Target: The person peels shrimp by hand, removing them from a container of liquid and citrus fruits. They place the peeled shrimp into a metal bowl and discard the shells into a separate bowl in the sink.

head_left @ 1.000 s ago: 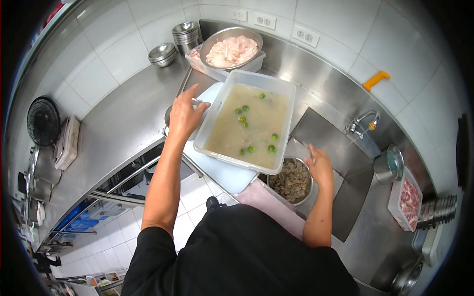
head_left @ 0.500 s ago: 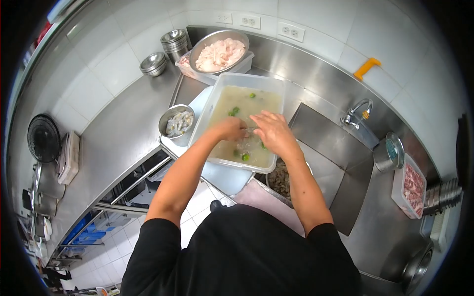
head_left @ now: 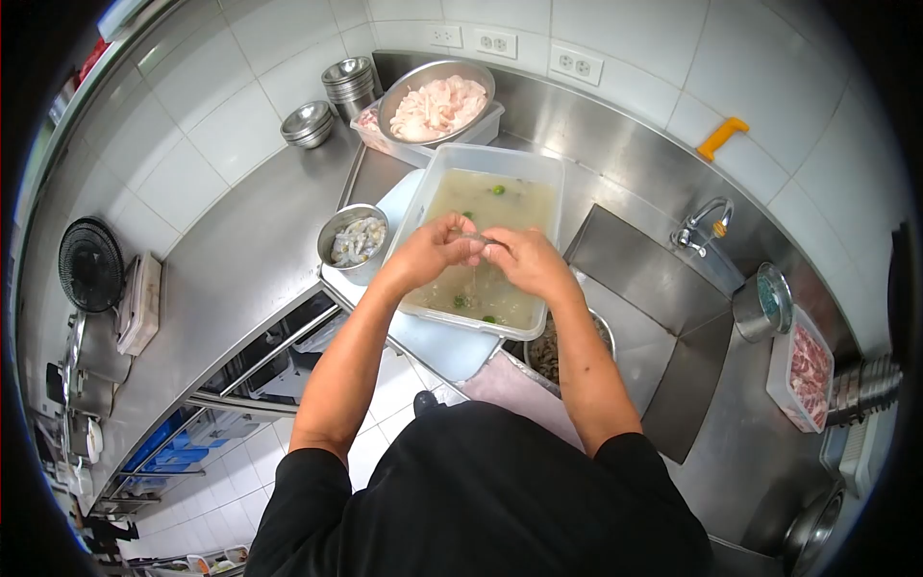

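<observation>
**Both hands pinched shut over clear tub**

The clear tub (head_left: 500,151) of cloudy liquid is taken as reference. A steel bowl (head_left: 336,223) stands just left of it. Both forearms are held above its near half, wrists bent inward. The left hand (head_left: 423,255) and right hand (head_left: 527,262) are closed, fingertips met over the tub's middle, gripping a small grey piece (head_left: 473,237).

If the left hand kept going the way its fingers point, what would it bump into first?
Probably the small grey piece that both hands pinch, then the right hand. The left hand points sideways at it, above the plastic tub. Depth is hard to judge.
</observation>
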`<state>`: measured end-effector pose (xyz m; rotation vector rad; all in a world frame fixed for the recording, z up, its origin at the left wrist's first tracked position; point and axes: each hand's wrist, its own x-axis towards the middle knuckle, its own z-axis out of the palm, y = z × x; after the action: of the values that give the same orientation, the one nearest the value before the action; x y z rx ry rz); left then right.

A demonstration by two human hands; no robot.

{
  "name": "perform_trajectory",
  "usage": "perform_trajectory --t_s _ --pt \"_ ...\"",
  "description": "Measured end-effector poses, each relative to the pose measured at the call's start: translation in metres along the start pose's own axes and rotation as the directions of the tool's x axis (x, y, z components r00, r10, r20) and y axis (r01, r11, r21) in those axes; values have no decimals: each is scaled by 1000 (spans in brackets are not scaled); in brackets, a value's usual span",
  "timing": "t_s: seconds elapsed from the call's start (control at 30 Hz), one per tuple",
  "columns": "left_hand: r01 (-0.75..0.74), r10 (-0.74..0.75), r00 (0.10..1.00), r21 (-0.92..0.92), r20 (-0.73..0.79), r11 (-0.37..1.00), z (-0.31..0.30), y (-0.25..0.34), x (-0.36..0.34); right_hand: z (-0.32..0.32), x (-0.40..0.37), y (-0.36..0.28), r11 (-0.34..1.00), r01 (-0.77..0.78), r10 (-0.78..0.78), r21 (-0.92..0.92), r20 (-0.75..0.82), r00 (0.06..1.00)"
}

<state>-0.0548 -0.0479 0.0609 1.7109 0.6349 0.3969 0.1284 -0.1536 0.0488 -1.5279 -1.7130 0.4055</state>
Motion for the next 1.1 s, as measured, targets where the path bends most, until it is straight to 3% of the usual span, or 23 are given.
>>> perform_trajectory --t_s 0.07,0.1,0.17,0.27,0.37,0.47,0.5,0.53,0.57,0.63,0.67,0.73,0.77,0.8,0.87,0.97,1.1 --pt "12 -2 999 -330 33 944 0 4 -1 -10 -3 -4 988 -52 49 142 22 999" --pt "45 -5 995 -406 99 913 -1 5 0 -13 -5 -5 974 -79 73 213 36 997" --pt "126 3 973 -542 231 831 -5 6 5 -15 -9 -5 974 31 -28 226 -19 999" --pt "154 -23 966 -502 256 851 -6 5 12 -14 -17 -1 957 132 -108 257 -106 988" --pt "156 -131 987 -319 98 935 -6 -9 24 -20 -38 5 953 66 -25 295 -142 990" --pt "134 -105 979 164 -177 977 -9 -28 26 -36 -73 23 936 -61 146 348 -224 964" --pt "107 -30 982 409 -189 906 -11 -34 26 -40 -85 31 914 -103 229 392 -292 928" --pt "82 44 982 626 -183 776 -13 -41 24 -45 -96 42 889 -140 312 437 -352 883" --pt "59 115 981 803 -157 593 -15 -49 24 -48 -105 59 891 -266 393 369 -331 858" --pt "9 72 997 921 -40 389 -19 -87 32 -49 -122 97 835 -506 550 216 -315 774" --pt "-28 43 999 960 16 279 -19 -97 35 -48 -129 108 885 -462 414 -55 -362 835" --pt "-43 79 997 907 11 419 -9 -83 31 -45 -135 122 769 -296 115 -566 -333 936" --pt "-50 96 995 874 3 483 -5 -72 29 -46 -123 110 843 -250 73 -477 -359 931" --pt "6 44 998 713 -51 701 0 -63 25 -47 -104 80 903 -201 44 -380 -383 923" --pt "120 -98 990 251 -98 961 10 -42 17 -38 -77 25 967 -97 -8 -236 -408 913" --pt "126 -127 989 -22 -70 992 25 -12 -2 -6 -46 -11 973 37 -109 -226 -314 943" --pt "46 -73 987 -183 -141 982 28 -20 -15 20 -23 -12 985 38 -66 -167 -166 984"
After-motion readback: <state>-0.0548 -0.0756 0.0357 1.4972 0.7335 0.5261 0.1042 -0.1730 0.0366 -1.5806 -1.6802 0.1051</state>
